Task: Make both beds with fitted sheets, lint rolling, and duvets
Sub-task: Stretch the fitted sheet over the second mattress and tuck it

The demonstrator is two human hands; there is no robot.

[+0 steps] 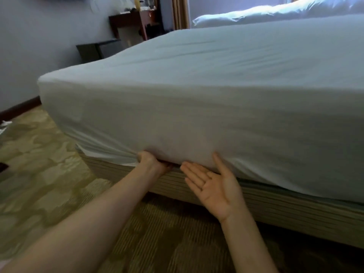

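A white fitted sheet (206,91) covers the mattress of the near bed, stretched over its top and side. My left hand (152,161) is pushed under the mattress's lower edge, its fingers hidden, with the sheet's hem bunched around it. My right hand (213,187) is palm-up with straight fingers, fingertips at the gap between mattress and striped bed base (275,203), thumb touching the sheet. A white duvet or pillow heap (275,11) lies on the far bed at the top right.
Patterned carpet (49,174) spreads left of and in front of the bed. A dark desk (136,20) with small items stands against the far wall, with a low dark cabinet (94,50) beside it. Curtains (180,12) hang behind.
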